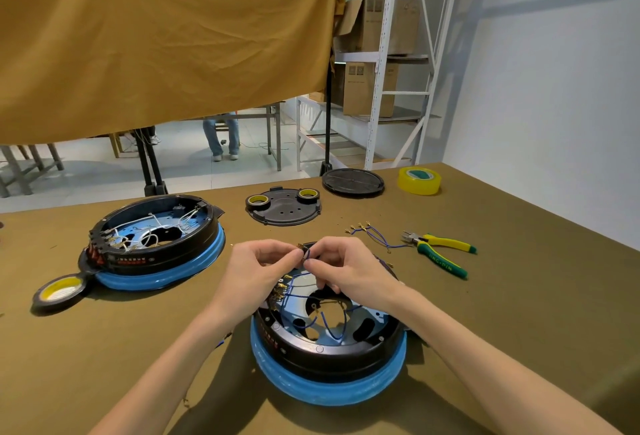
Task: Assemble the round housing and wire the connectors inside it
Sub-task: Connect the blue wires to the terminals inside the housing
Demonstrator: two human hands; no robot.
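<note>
- The near housing (329,341) sits on the bench (502,296) right in front of the person, black ring on a blue base, open side up. That's the one being worked on.
- Both hands hover over its far rim. The left hand (258,270) and right hand (349,270) are pinched together on a small connector (304,251) with a blue wire (308,254) coming off it. Looks like it's being pushed on or seated, hard to tell exactly.
- Inside the near housing there are already several blue wires looped around and a row of brass terminals on its left wall, so wiring looks partly done.
- Loose spare wires (372,238) lie beyond the near housing to the right, next to the pliers (440,251), so probably more left to fit.
- A second housing (152,244) with white wires sits to the left of the near one, also open.
- Two black covers (284,207) (353,182) lie well beyond the near housing, not fitted, so closing up seems still to come.
</note>
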